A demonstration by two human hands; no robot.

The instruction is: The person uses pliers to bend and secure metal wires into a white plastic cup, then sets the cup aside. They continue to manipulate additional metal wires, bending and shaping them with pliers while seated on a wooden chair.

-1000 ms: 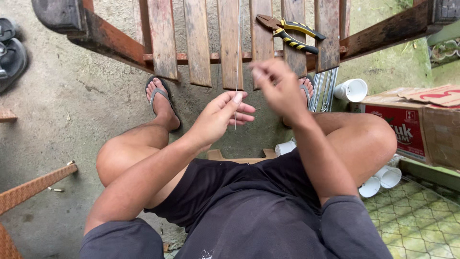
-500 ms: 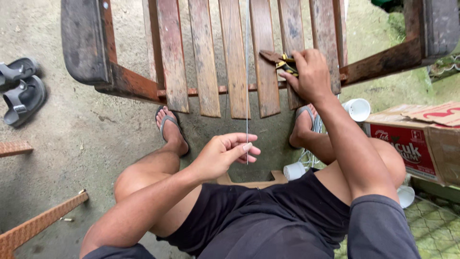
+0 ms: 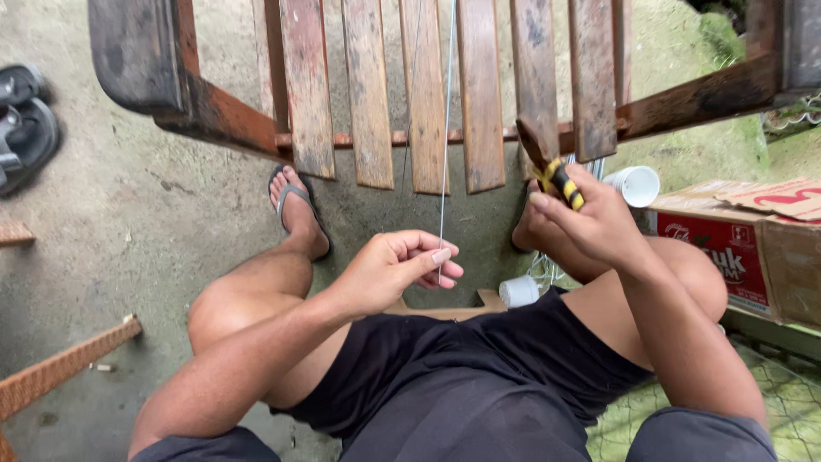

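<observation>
The person wore black shorts [image 3: 479,385] that reached to mid-thigh, and the legs were bare below them. Dark grey short sleeves [image 3: 710,432] showed at the bottom edge, 1 on each upper arm. Both forearms were bare, with no watch or ring visible. Each of the 2 feet sat in a dark flip-flop [image 3: 295,201] with a thin strap.

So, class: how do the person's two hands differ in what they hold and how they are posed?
The left hand pinches a thin wire at its fingertips; the right hand grips yellow-and-black pliers in a fist. The left hand sits lower, the right hand higher. Both are bare.
</observation>
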